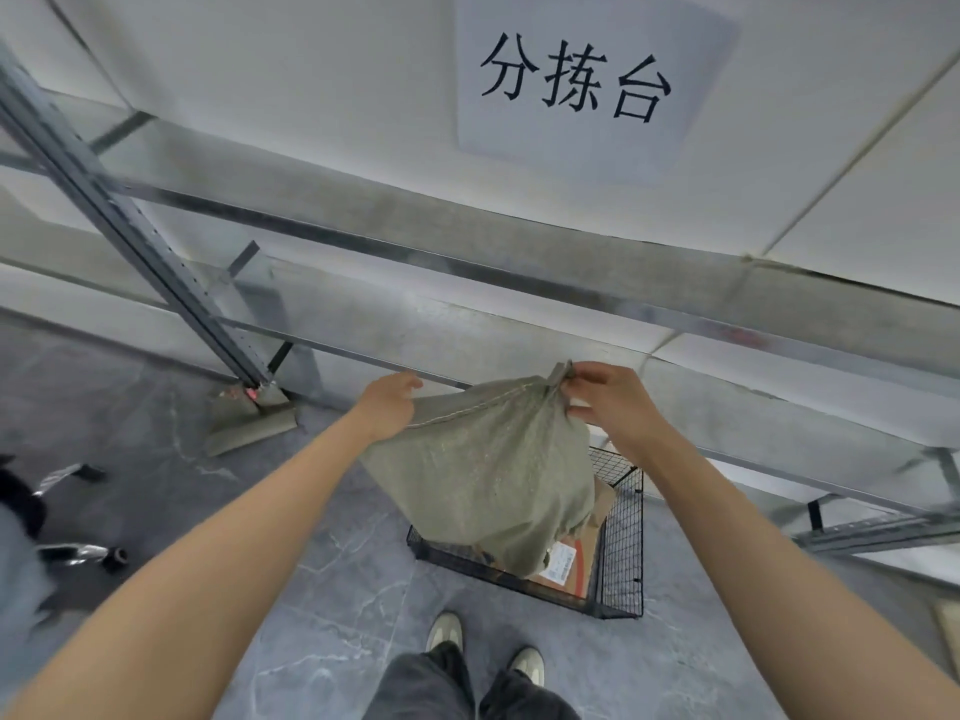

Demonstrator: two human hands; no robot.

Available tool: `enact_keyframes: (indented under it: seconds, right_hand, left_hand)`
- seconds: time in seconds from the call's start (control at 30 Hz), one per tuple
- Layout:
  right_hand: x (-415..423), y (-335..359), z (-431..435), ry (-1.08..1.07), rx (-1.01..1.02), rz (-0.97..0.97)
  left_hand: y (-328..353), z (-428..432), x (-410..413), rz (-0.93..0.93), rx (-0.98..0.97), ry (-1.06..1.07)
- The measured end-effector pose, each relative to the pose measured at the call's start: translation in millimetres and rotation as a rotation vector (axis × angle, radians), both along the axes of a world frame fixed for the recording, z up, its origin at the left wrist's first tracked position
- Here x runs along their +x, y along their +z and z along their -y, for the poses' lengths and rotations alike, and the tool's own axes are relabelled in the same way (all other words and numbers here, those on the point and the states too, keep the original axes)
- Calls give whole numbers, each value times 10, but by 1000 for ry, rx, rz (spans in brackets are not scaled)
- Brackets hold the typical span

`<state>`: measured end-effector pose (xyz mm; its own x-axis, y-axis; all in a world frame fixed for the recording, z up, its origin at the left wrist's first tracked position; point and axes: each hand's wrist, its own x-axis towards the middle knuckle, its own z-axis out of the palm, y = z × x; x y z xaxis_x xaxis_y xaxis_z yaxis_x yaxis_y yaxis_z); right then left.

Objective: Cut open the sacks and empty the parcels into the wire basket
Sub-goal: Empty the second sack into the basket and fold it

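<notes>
left hand (388, 407) grips sack (483, 470) seam | right hand (605, 402) pinches sack corner | sack upended over basket (621, 537) | parcel (566, 563) inside

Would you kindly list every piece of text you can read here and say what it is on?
"分拣台": black characters on the white paper sign.
Shipping label on the cardboard parcel in the wire basket: too small to read.
Red mark on the metal shelf beam: blurred, unreadable.
</notes>
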<state>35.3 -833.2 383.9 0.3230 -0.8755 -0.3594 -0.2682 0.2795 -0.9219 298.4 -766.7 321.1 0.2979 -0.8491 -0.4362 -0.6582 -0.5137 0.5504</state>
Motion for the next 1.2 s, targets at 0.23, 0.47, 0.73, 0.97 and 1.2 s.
enact_keyframes:
  seconds: [0.23, 0.47, 0.73, 0.97, 1.2]
  right_hand:
    - [-87, 259, 7, -25, 11, 106]
    - [-210, 458, 57, -214, 57, 311]
    - [-602, 392, 165, -390, 35, 287]
    - [-1208, 485, 452, -1052, -152, 207]
    - [-1514, 146, 525, -972, -53, -270]
  left_hand:
    - [-389, -46, 297, 406, 224, -353]
    - [-903, -260, 400, 375, 395, -344]
    - [-794, -116, 74, 124, 58, 4]
    - [224, 454, -375, 226, -592, -12]
    - [454, 761, -220, 438, -392, -170]
